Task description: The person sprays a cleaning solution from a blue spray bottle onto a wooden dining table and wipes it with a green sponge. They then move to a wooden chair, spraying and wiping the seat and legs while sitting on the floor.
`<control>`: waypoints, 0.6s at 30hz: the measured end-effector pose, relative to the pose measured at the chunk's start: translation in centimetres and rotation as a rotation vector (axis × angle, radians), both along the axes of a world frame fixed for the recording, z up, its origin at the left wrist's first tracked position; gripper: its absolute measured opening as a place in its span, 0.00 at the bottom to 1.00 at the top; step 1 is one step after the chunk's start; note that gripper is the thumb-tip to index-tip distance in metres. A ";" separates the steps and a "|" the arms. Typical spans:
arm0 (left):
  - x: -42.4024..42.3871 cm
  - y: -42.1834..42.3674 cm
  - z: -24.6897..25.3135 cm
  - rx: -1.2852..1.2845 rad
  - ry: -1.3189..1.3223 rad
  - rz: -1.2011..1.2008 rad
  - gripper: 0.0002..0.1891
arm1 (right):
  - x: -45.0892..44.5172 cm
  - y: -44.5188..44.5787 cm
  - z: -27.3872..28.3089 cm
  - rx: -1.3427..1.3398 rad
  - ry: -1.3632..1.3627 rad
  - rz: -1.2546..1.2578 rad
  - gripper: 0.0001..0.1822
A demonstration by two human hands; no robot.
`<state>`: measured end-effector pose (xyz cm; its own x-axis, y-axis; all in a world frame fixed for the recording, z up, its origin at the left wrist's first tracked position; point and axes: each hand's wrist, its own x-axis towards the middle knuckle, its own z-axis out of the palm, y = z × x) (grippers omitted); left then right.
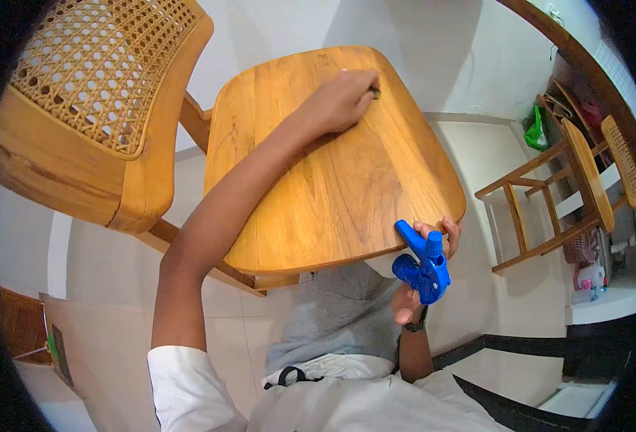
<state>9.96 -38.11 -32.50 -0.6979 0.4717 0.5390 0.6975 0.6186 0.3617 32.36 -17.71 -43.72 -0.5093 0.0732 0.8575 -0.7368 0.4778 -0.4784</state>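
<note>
A wooden chair seat [318,183] with rounded corners lies before me, its woven cane backrest [107,75] at the upper left. My left hand [345,102] rests in a fist near the seat's far right part. A small dark thing [374,93], perhaps cloth, shows at its fingers; the rest is hidden. Near the seat's closest right corner, my right hand [450,235] is around a spray bottle with a blue trigger head [426,270]. Fingertips of that hand touch the seat's edge, and its thumb shows below the trigger. Most of the bottle is hidden.
Another wooden chair [588,173] with a cane back stands at the right. Behind it are a green bag [537,129] and assorted items. A white ledge [609,305] with bottles is at the lower right. A pale wall [404,48] rises beyond the seat.
</note>
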 end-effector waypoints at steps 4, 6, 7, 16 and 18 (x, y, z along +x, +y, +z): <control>5.0 3.9 0.4 0.121 -0.162 -0.321 0.09 | -0.2 0.5 0.1 -0.037 0.016 0.002 0.67; 7.8 6.1 0.7 0.105 -0.209 -0.544 0.09 | -0.2 0.5 0.1 -0.061 0.021 0.002 0.67; 8.8 6.9 0.9 0.067 -0.173 -0.603 0.10 | -0.2 0.3 0.0 -0.065 0.025 0.007 0.67; -1.8 -2.5 0.6 -0.033 -0.143 0.113 0.11 | -0.7 1.2 -0.9 -0.017 0.122 -0.013 0.65; -3.6 -7.9 -0.3 0.053 0.122 0.327 0.10 | -1.1 1.1 -0.8 -0.015 0.153 0.009 0.64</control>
